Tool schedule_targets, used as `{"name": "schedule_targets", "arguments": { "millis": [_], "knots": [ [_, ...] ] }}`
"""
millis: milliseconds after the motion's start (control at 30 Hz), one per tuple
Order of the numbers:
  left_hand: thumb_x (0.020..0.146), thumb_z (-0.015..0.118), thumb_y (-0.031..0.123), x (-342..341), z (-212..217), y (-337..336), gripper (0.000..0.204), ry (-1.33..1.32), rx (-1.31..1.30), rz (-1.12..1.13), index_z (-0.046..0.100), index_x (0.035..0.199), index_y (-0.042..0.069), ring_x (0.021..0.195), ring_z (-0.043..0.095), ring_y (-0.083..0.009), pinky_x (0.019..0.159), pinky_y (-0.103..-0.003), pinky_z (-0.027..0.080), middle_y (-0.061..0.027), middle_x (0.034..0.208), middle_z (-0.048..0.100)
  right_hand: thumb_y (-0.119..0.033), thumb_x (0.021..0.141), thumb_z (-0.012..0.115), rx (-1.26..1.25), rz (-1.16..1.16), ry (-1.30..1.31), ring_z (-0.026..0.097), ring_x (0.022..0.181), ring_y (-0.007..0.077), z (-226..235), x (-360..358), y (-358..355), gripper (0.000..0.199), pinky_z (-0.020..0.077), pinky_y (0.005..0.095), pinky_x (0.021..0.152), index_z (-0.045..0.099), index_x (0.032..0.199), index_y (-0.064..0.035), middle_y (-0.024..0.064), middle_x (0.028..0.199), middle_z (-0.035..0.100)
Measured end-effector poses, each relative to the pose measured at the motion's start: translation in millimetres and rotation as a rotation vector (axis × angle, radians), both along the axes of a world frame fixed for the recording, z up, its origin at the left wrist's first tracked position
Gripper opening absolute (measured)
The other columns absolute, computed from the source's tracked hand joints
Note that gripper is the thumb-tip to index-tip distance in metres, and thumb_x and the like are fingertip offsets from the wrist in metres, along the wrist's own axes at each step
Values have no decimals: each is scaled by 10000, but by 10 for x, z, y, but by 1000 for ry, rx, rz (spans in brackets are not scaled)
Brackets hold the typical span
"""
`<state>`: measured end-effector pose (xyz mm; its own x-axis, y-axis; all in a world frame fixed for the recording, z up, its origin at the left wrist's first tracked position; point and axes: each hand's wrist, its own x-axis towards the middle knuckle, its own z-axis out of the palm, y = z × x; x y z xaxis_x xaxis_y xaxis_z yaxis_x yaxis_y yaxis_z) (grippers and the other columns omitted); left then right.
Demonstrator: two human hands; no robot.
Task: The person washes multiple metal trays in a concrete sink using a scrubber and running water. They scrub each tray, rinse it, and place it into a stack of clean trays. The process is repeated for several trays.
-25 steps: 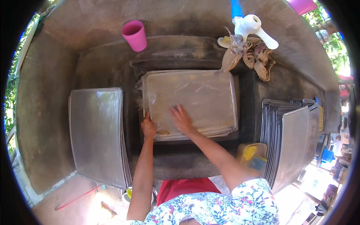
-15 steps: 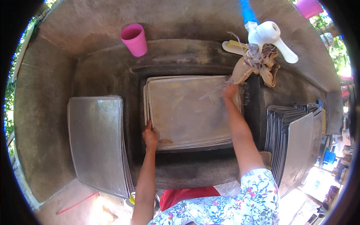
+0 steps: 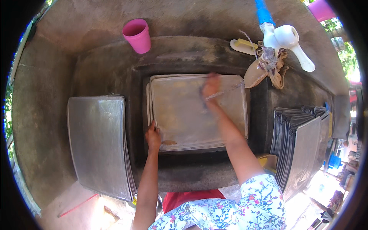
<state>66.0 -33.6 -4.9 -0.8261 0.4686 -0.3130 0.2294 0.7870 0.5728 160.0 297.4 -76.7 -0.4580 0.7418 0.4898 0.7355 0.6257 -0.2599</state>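
Note:
A stack of flat rectangular metal trays (image 3: 180,115) lies in the basin in front of me, the top one wet with brownish patches. My left hand (image 3: 153,138) grips the trays' left edge near the lower corner, thumb along the rim. Over the upper right part of the top tray is my right hand (image 3: 211,89), smeared by motion; a dark shape shows at its side, but I cannot make out whether it is held. A thin stream of water runs from the cloth (image 3: 256,75) tied round the white tap (image 3: 281,38) toward my right hand.
More trays (image 3: 97,145) lean in a stack at the left, and many thin trays (image 3: 306,153) stand on edge at the right. On the back ledge are a pink cup (image 3: 138,38) and a white and yellow brush (image 3: 244,46). Concrete walls (image 3: 42,115) enclose the basin.
My right hand has moved left across the top tray, away from its upper right corner. My left hand keeps its hold on the left edge.

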Motion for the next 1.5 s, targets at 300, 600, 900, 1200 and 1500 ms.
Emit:
{"name": "schedule_targets", "arguments": {
  "millis": [300, 600, 900, 1200, 1500],
  "knots": [
    [770, 643, 22, -17, 35, 25, 474, -93, -30, 48, 545, 1230, 87, 942, 588, -361, 816, -424, 471, -193, 1020, 606, -107, 906, 346, -431, 11, 161, 278, 1327, 323, -26, 300, 157, 418, 242, 406, 1100, 401, 1304, 4, 157, 1388, 374],
    [778, 629, 29, -37, -1, 10, 465, -158, -24, 74, 544, 1230, 103, 998, 578, -362, 832, -423, 476, -204, 1085, 597, -82, 844, 473, -183, 615, 28, 360, 1270, 375, -128, -1210, -1871, 442, 308, 429, 1069, 428, 1271, 20, 153, 1314, 452],
    [790, 624, 51, -33, -37, -24, 446, -124, -3, 39, 544, 1225, 107, 992, 583, -363, 827, -429, 480, -199, 1087, 599, -103, 918, 376, -186, 128, -273, 319, 1307, 325, 340, 232, -864, 438, 248, 398, 1092, 367, 1343, 1, 200, 1392, 360],
    [799, 600, 29, -57, -10, -31, 434, -146, 67, 45, 541, 1226, 80, 968, 590, -368, 812, -417, 488, -209, 1048, 610, -165, 874, 439, -135, 798, -218, 329, 1289, 369, 367, -623, -1879, 439, 248, 423, 1097, 454, 1282, -3, 169, 1359, 414],
    [773, 622, 18, -77, -72, -43, 450, -120, 93, 18, 556, 1214, 76, 892, 614, -357, 767, -407, 494, -200, 957, 632, -142, 858, 496, -449, 504, 16, 350, 1274, 369, 30, -584, -1511, 448, 277, 443, 1076, 444, 1275, 14, 164, 1320, 447]
  ]
}}
